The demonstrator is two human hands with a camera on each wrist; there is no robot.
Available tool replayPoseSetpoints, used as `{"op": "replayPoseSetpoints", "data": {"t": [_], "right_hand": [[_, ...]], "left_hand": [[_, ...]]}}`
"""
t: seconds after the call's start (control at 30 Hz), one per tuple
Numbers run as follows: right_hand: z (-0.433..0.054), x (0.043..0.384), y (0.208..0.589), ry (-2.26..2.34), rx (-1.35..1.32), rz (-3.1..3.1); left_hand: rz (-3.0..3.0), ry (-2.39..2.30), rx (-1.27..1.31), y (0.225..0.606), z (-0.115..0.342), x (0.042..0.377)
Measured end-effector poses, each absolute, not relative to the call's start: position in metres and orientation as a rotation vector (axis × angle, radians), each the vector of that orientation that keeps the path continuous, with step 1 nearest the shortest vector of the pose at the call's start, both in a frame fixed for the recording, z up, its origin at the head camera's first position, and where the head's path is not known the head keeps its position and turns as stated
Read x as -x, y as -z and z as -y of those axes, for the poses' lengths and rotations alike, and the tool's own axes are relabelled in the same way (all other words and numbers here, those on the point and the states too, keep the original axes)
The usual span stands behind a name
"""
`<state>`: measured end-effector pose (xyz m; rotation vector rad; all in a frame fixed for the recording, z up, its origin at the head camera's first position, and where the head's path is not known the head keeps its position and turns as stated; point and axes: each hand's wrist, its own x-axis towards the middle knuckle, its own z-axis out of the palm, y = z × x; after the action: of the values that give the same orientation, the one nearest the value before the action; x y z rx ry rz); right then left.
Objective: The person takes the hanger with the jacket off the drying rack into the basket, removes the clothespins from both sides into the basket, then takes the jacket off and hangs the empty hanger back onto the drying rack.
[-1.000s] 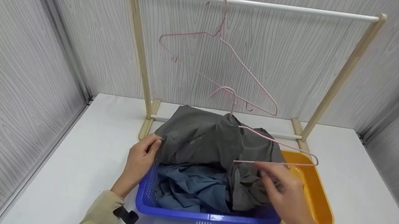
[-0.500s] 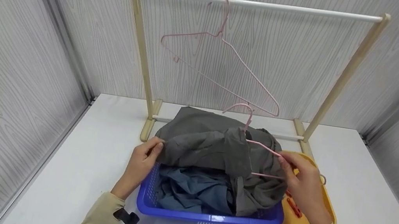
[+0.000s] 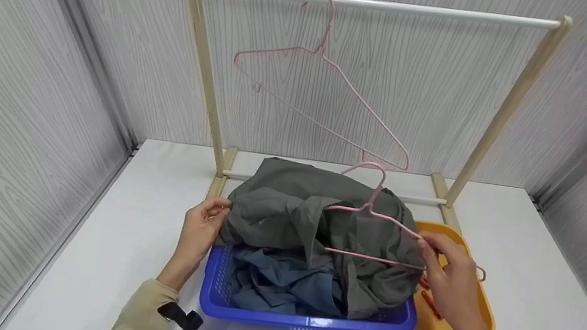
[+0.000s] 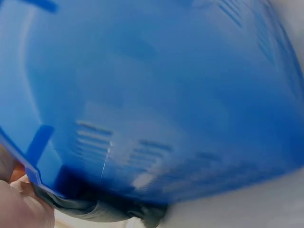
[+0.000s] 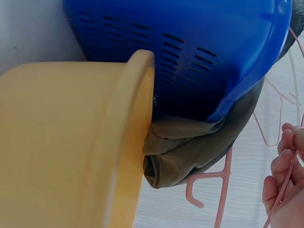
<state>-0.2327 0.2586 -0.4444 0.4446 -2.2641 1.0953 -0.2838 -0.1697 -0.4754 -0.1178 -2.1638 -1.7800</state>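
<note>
A dark grey garment [image 3: 285,222] lies draped over the blue basket [image 3: 305,322] in the head view. At its left edge, my left hand [image 3: 196,232] pinches the cloth between thumb and fingers. The right shoulder of a pink clothes hanger [image 3: 393,220] is in the grip of my right hand [image 3: 450,281]. The hanger's hook stands up above the garment, and its left end is hidden inside the cloth. Seen from the right wrist, the fingers [image 5: 285,147] of that hand curl round the pink wire. A crumpled blue cloth [image 3: 282,280] sits in the basket.
Behind the basket stands a rack with wooden legs [image 3: 206,70] and a white rail [image 3: 444,13]. Another pink hanger [image 3: 361,99] hangs from it. To the right is a yellow basin [image 3: 481,309] with small red items [image 3: 431,303] inside, partly covered by my hand.
My right hand has shifted from the hanger's lower bar to its upper shoulder. The hanger has moved right and down, with more of it showing outside the garment. My left hand moved slightly left.
</note>
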Motion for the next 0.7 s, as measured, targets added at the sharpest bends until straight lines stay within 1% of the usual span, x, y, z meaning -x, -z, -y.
{"op": "replayPoseSetpoints", "data": {"t": [0.17,0.27,0.37,0.43,0.53,0.7], "right_hand": [[-0.261,0.229,0.444,-1.135,-0.369,2.324],[-0.259,0.226,0.443,-1.138,-0.345,2.339],[-0.257,0.225,0.442,-1.121,-0.357,2.318],[-0.256,0.224,0.442,-1.101,-0.365,2.299],[-0.254,0.223,0.441,-1.093,-0.356,2.283],[-0.253,0.222,0.441,-1.088,-0.323,2.275]], "left_hand": [[2.289,1.364,0.436,0.47,0.162,0.276],[2.312,1.415,0.685,0.463,0.156,0.27],[2.33,1.64,0.836,0.456,0.151,0.267],[2.356,1.708,0.869,0.453,0.15,0.266],[2.386,1.778,0.824,0.452,0.148,0.267],[2.338,1.958,0.58,0.449,0.146,0.267]]}}
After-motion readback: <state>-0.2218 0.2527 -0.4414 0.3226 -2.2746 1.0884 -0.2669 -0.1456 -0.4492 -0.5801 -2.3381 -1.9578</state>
